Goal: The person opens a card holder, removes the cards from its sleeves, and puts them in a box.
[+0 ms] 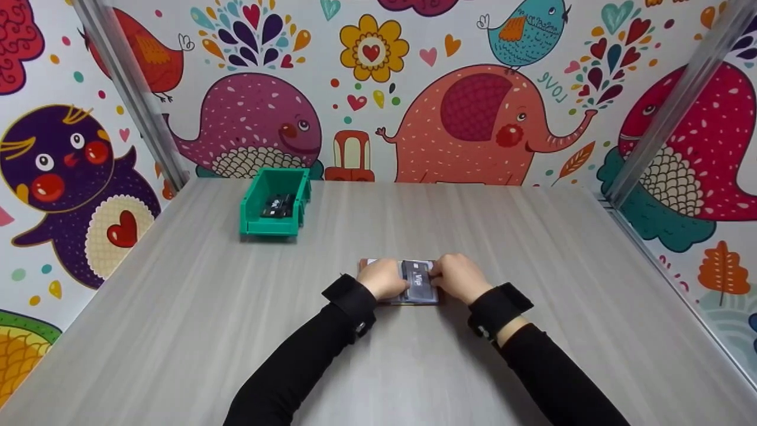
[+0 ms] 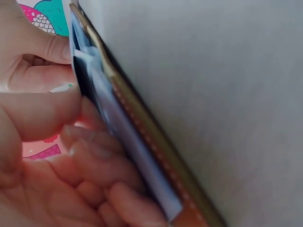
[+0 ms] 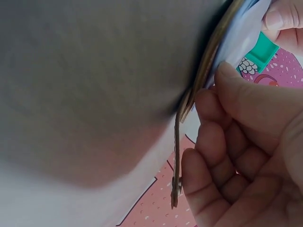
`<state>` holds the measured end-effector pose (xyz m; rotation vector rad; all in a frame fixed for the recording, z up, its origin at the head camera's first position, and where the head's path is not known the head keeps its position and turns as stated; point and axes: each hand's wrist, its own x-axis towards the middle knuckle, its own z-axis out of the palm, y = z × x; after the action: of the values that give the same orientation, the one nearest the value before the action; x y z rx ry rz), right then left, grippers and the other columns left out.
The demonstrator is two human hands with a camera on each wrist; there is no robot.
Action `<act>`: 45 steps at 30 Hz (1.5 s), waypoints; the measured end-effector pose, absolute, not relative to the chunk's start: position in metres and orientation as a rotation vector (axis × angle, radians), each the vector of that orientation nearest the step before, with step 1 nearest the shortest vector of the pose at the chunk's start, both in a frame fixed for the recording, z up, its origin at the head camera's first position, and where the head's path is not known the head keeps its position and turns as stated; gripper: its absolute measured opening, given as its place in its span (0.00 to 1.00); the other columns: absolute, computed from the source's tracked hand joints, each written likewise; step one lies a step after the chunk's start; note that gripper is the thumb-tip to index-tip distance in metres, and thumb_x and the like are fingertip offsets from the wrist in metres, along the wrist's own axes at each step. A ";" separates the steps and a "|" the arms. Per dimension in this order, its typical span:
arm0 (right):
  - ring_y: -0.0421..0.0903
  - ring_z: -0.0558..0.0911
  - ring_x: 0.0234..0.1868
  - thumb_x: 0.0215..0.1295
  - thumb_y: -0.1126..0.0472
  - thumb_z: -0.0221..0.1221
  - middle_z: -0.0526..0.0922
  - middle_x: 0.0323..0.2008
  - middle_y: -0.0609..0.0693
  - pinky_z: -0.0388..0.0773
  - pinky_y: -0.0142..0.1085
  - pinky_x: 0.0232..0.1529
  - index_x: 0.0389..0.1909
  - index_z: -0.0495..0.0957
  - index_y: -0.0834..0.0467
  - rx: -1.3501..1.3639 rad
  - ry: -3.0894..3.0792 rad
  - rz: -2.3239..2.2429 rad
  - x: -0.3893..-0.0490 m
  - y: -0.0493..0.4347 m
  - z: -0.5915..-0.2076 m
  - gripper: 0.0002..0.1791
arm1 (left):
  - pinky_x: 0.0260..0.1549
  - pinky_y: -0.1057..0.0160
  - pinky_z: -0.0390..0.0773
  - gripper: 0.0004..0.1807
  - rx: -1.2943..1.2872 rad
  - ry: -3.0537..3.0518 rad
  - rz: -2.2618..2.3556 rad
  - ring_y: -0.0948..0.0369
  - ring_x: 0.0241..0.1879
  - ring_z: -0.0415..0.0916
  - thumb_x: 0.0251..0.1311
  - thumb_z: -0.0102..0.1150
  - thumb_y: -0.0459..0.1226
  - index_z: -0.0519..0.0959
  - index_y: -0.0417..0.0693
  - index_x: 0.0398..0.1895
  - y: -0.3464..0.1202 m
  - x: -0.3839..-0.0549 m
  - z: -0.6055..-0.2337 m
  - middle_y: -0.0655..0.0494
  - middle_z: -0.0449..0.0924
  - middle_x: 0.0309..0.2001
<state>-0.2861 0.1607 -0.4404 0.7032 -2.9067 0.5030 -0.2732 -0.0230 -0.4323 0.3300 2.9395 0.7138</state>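
Note:
On the table before me lies an opened card holder with a brown stitched cover and clear sleeves. A dark card marked "Vip" lies over its right part; whether it sits inside a sleeve I cannot tell. My left hand rests at the holder's left part, fingers curled and thumb by the card's left edge. From the other side, my right hand pinches the card's right edge between thumb and forefinger. A strap with a snap sticks out from the holder beside the right fingers.
A green bin stands at the back left of the table, with several dark cards inside. Printed cartoon walls enclose the back and sides. Black bands are strapped around both wrists.

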 end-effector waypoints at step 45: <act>0.55 0.85 0.39 0.51 0.70 0.72 0.88 0.35 0.54 0.80 0.46 0.41 0.36 0.89 0.61 0.674 -2.899 0.530 -0.285 0.161 -0.443 0.09 | 0.29 0.63 0.75 0.09 0.070 2.594 1.231 0.58 0.29 0.73 0.49 0.66 0.31 0.73 0.39 0.26 -0.077 -0.286 -0.433 0.51 0.76 0.29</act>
<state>-0.2850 0.1613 -0.4432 0.6735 -2.8988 0.5300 -0.2858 -0.0770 -0.4328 0.0700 2.5941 1.2311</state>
